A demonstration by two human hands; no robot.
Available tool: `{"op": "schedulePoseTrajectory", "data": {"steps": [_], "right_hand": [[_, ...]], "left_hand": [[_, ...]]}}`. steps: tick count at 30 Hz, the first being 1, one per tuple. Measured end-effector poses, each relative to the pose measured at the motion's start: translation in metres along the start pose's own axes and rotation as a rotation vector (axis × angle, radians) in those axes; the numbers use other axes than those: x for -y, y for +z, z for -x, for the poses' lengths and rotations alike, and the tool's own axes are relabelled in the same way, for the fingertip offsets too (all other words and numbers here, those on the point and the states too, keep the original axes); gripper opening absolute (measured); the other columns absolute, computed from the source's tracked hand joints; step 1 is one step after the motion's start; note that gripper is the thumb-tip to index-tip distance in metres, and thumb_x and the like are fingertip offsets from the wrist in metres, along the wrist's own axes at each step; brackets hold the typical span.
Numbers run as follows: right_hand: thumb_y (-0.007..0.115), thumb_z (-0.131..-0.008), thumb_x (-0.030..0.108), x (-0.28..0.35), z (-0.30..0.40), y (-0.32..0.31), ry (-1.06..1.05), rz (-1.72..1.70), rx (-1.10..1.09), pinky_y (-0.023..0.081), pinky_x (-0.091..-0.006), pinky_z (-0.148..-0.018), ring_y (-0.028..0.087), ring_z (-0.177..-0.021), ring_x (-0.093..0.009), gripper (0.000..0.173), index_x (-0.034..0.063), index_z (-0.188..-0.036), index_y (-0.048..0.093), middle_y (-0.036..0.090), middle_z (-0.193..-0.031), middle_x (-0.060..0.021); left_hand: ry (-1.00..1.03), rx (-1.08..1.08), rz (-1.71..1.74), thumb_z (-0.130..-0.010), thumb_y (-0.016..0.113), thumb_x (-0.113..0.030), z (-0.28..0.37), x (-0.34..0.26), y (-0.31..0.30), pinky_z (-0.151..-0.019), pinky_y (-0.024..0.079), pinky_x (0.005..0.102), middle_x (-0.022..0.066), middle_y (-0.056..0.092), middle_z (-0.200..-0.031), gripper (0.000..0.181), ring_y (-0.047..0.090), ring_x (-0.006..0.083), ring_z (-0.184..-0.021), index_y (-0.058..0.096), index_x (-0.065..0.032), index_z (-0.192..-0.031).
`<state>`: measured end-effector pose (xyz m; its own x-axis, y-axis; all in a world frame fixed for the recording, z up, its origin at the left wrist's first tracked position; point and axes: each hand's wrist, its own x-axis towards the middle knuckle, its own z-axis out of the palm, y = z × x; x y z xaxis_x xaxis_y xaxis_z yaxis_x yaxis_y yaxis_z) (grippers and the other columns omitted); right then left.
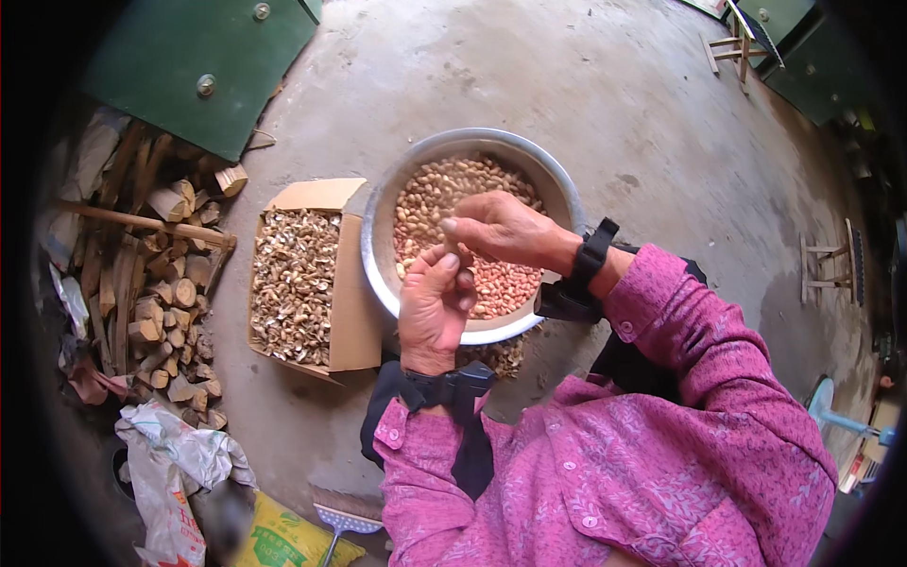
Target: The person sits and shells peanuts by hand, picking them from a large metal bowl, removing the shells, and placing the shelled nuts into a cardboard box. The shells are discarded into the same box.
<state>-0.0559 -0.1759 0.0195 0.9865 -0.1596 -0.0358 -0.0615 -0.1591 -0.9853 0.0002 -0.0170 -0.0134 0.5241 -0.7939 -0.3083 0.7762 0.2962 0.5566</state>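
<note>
Above a round metal basin (377, 289), my left hand (434, 312) and my right hand (511, 230) meet at the fingertips. They pinch a small tan peanut between them, mostly hidden by the fingers. Unshelled peanuts (464, 176) fill the far part of the basin. Pinkish-red shelled peanut kernels (504, 283) lie in its near part, partly covered by my hands. Close to the basin's left side stands an open cardboard box (356, 305), full of broken peanut shells (294, 283). More shells (499, 356) lie on the floor under the basin's near rim.
Split firewood (177, 294) is stacked at the left, below a green panel (188, 78). A white woven sack (173, 446), a yellow sack (273, 528) and a broom (347, 521) lie at lower left. Two wooden stools (827, 264) (742, 51) and a blue fan (825, 407) stand at the right.
</note>
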Motion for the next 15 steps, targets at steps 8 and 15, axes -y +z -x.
{"op": "schedulePoseTrajectory", "data": {"steps": [8, 15], "right_hand": [[0.049, -0.091, 0.039, 0.001, -0.003, -0.014, 0.275, -0.802, -0.063, 0.028, -0.0181, -0.038, 0.038, -0.045, -0.005, 0.035, 0.0061, -0.082, 0.057, 0.047, -0.059, 0.0043], [0.047, -0.091, 0.044, 0.009, -0.004, -0.027, 0.36, -0.908, -0.153, 0.036, -0.0171, -0.044, 0.047, -0.054, -0.005, 0.038, 0.007, -0.087, 0.054, 0.05, -0.067, 0.0028]], "left_hand": [[0.02, -0.02, 0.031, -0.082, 0.059, -0.006, 0.003, -0.002, 0.0, -0.048, 0.043, 0.023, 0.0075, 0.062, -0.085, 0.017, 0.056, 0.0114, -0.066, 0.056, -0.0058, -0.099], [0.017, -0.019, 0.045, -0.083, 0.058, -0.006, 0.004, -0.003, -0.001, -0.048, 0.04, 0.0237, 0.0092, 0.061, -0.084, 0.017, 0.056, 0.0127, -0.067, 0.055, -0.0042, -0.099]]}}
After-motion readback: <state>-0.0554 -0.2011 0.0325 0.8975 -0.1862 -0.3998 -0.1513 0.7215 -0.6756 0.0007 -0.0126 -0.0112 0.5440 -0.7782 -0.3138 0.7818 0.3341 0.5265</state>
